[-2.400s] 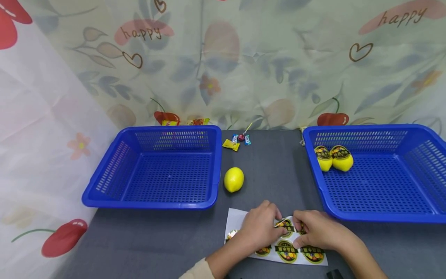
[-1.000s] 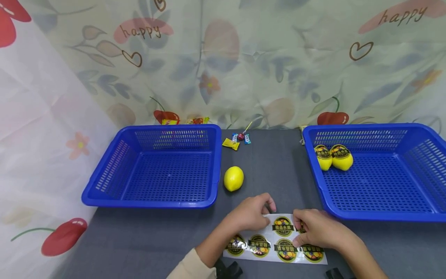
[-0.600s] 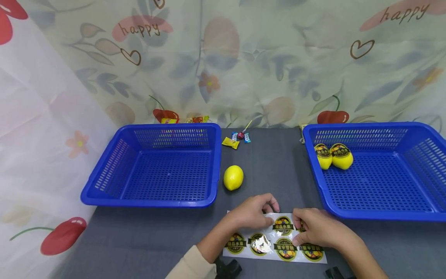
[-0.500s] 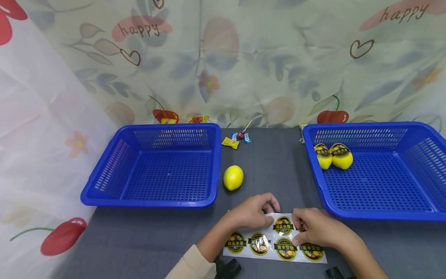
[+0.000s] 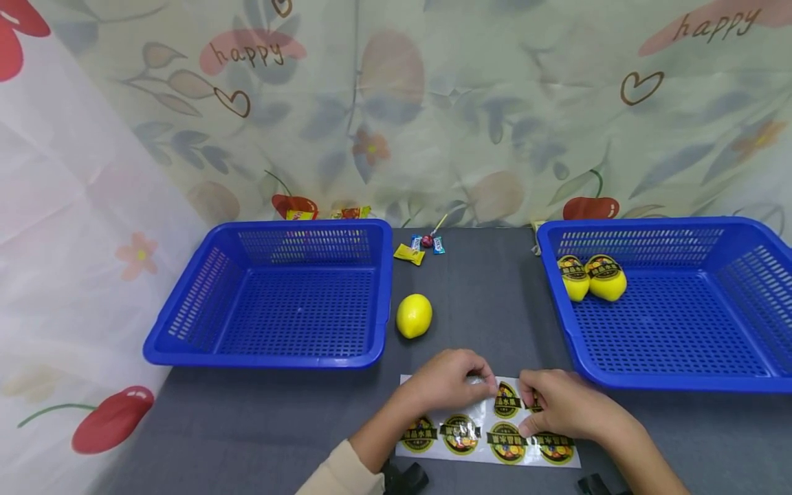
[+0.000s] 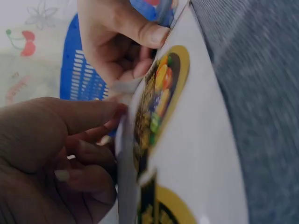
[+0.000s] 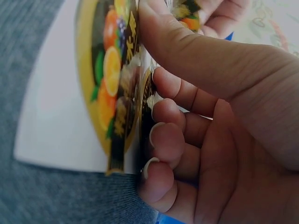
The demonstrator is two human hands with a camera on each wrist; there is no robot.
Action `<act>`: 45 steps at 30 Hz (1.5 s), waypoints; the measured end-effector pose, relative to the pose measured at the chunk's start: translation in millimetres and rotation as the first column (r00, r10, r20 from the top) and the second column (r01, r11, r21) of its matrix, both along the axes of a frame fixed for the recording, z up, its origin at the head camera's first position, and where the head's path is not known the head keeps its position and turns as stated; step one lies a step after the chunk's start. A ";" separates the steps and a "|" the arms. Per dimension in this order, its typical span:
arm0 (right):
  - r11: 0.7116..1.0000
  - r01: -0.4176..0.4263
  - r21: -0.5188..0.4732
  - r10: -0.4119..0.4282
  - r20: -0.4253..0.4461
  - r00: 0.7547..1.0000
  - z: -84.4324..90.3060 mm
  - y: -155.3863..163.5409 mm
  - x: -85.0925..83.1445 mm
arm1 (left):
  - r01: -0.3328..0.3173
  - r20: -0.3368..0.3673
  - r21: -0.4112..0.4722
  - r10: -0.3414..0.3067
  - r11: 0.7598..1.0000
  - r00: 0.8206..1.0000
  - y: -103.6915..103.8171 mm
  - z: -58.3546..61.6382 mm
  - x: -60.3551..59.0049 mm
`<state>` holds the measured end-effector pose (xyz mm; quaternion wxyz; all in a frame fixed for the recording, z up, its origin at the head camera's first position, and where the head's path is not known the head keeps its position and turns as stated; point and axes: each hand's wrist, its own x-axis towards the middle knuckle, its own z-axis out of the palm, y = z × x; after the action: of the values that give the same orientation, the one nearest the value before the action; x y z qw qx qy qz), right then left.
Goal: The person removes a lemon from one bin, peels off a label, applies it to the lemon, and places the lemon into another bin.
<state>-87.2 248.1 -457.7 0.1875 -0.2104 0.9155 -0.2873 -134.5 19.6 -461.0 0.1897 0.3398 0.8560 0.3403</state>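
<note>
A white sheet (image 5: 485, 414) of round black-and-gold fruit stickers lies on the grey table in the head view. My left hand (image 5: 454, 379) pinches the left edge of an upper-row sticker (image 5: 508, 401), which is partly lifted and bent. My right hand (image 5: 563, 405) holds the sheet down at its right end, with the thumb (image 7: 175, 46) laid along it and the other fingers curled against it. Its palm hides part of another sticker. In the left wrist view, the left thumb and index fingertips meet at the sticker's edge. Beyond the sheet sits a plain yellow lemon (image 5: 414, 316).
One blue basket (image 5: 266, 360) stands at the left. Another blue basket (image 5: 680, 382), at the right, holds two lemons (image 5: 606, 278) bearing round stickers. Small wrapped candies (image 5: 409, 254) and a lollipop (image 5: 427, 240) lie at the back before a patterned curtain (image 5: 458, 103).
My left hand drew back from the sheet, then returned to the upper-row sticker, whose left edge has come up from lying flat. My right hand has stayed at the sheet's right end.
</note>
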 end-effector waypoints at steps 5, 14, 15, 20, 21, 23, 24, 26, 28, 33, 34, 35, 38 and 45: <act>1.000 -0.006 -0.008 0.006 0.015 1.000 -0.1 -1.7 -1.2 | -0.017 -0.053 -0.055 0.014 0.998 0.998 -0.9 5.1 6.4; 1.000 -0.011 -0.015 0.011 0.019 1.000 0.4 -4.7 -3.1 | -0.040 -0.140 -0.019 0.037 0.999 0.989 -1.0 4.2 12.9; 1.000 -0.012 -0.018 0.012 0.019 1.000 0.6 -5.0 -3.5 | -0.037 -0.144 -0.018 0.033 0.999 0.989 -1.7 4.1 12.8; 0.999 -0.023 -0.024 0.024 0.016 1.000 1.3 -6.9 -6.0 | -0.032 -0.148 -0.008 0.031 0.999 0.989 -5.2 4.6 10.4; 0.999 -0.024 -0.021 0.025 0.013 1.000 1.4 -7.2 -6.3 | -0.032 -0.142 -0.001 0.032 0.999 0.989 -5.9 5.1 9.7; 0.999 -0.026 -0.017 0.027 0.008 1.000 1.8 -7.8 -6.8 | -0.052 -0.096 0.019 0.053 0.998 0.994 -8.0 7.4 8.1; 0.999 -0.027 -0.018 0.027 0.004 1.000 1.9 -8.0 -6.6 | -0.067 -0.065 0.032 0.069 0.997 0.996 -9.9 9.3 7.2; 1.000 -0.026 -0.015 0.026 -0.003 1.000 2.2 -8.6 -6.6 | -0.108 0.011 0.066 0.108 0.992 0.994 -14.2 12.8 4.6; 1.000 -0.027 -0.014 0.026 -0.010 1.000 2.0 -8.7 -6.3 | -0.151 0.104 0.104 0.140 0.983 0.985 -19.4 17.5 2.5; 0.999 -0.048 -0.020 0.048 0.005 0.999 3.8 -6.7 -5.9 | -0.162 0.267 0.196 0.106 0.967 0.958 -27.7 29.2 -1.4; 0.998 -0.059 -0.028 0.060 0.020 0.998 5.3 -6.1 -6.3 | -0.160 0.292 0.219 0.092 0.962 0.952 -28.5 31.7 -1.6; 0.997 -0.072 -0.041 0.073 0.030 0.997 7.0 -5.7 -7.4 | -0.165 0.306 0.240 0.087 0.957 0.948 -29.1 34.7 -1.5; 0.993 -0.088 -0.083 0.091 0.029 0.995 12.2 -8.0 -13.2 | -0.208 0.319 0.304 0.107 0.930 0.942 -31.7 44.3 0.9; 0.969 0.120 -0.218 -0.156 -0.159 0.975 8.6 -51.7 -34.0 | -0.328 0.235 0.430 0.247 0.841 0.940 -38.3 63.2 6.2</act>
<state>-121.2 196.4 -449.1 0.0630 -0.1887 0.9060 -0.3737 -128.3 -18.7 -397.8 0.1222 0.2121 0.7718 0.5869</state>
